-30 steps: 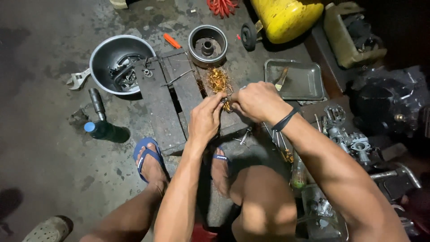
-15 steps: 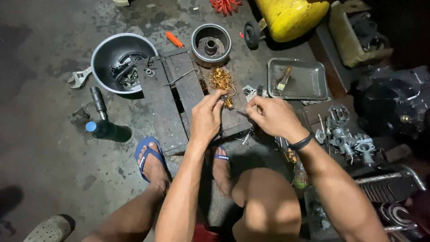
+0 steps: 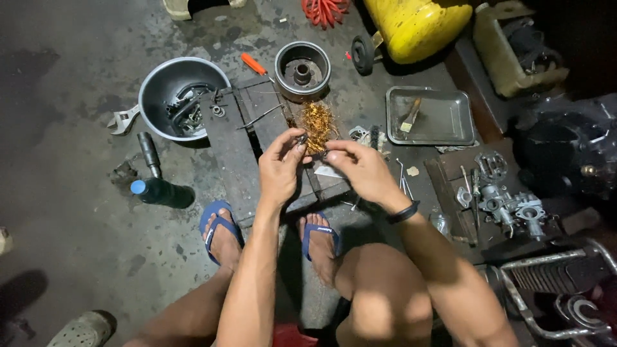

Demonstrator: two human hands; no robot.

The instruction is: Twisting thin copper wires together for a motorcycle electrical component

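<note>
The left hand [image 3: 281, 170] pinches a small dark metal part [image 3: 301, 138] at its fingertips, just beside the tangled copper-coloured wire bundle [image 3: 317, 126] lying at one o'clock, while the right hand [image 3: 360, 168], fingers curled together, sits at three o'clock.

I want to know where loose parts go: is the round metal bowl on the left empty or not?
Not empty. The round metal bowl holds several dark metal parts along its right side.

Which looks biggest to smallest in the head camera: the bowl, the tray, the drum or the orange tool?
1. Bowl and tray: look about alike, too close to rank.
2. Drum.
3. Orange tool.
</note>
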